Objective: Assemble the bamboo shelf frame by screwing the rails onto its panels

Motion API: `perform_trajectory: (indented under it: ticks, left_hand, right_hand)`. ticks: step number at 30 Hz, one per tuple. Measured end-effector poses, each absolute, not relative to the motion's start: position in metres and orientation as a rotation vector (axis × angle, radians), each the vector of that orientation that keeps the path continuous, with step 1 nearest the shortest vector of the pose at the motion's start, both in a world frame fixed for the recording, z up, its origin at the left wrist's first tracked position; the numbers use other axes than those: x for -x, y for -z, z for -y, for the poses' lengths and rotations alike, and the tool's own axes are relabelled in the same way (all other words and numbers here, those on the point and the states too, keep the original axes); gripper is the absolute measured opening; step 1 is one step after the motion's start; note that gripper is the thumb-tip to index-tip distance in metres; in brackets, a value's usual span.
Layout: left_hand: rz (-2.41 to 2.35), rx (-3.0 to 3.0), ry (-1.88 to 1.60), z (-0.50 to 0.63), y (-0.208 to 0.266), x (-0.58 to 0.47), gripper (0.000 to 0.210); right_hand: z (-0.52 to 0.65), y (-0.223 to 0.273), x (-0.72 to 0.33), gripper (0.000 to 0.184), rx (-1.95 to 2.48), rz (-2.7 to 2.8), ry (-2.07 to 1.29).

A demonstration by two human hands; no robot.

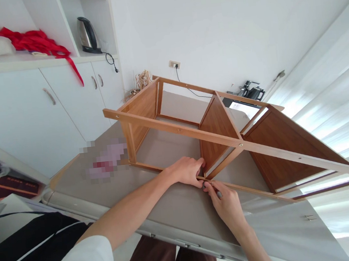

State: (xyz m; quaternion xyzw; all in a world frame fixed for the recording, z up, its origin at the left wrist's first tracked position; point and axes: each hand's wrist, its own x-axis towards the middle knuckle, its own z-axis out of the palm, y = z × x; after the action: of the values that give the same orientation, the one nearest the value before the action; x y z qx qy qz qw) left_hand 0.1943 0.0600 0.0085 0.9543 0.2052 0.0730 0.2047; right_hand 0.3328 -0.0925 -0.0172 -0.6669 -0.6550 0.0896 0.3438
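Observation:
A brown wooden shelf rack (206, 137) lies on its side across the table, its slatless panels standing between long rails. My left hand (186, 171) is closed around the lower near rail, where a middle panel meets it. Close beside it, my right hand (227, 204) pinches at the same joint from the near side. A small greyish piece shows between its fingers, too little of it visible to name. Two small metal pieces (310, 217) lie on the table to the right.
The grey-topped table (177, 213) runs beneath the rack. A blurred-out pinkish item (107, 160) lies at its left. White cabinets (62, 105) hold a kettle (88, 35) and red ribbon (35, 40). Black appliances (253, 91) stand behind the rack, near white curtains (342, 100).

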Motion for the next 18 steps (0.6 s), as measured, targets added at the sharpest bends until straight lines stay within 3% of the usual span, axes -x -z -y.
perform_trajectory:
  ticks: [18]
  left_hand:
    - [-0.584,-2.667,-0.235,-0.059,-0.006,-0.194,0.047]
  right_hand:
    - [0.103,0.029,-0.360,0.019,1.701,1.936,0.141]
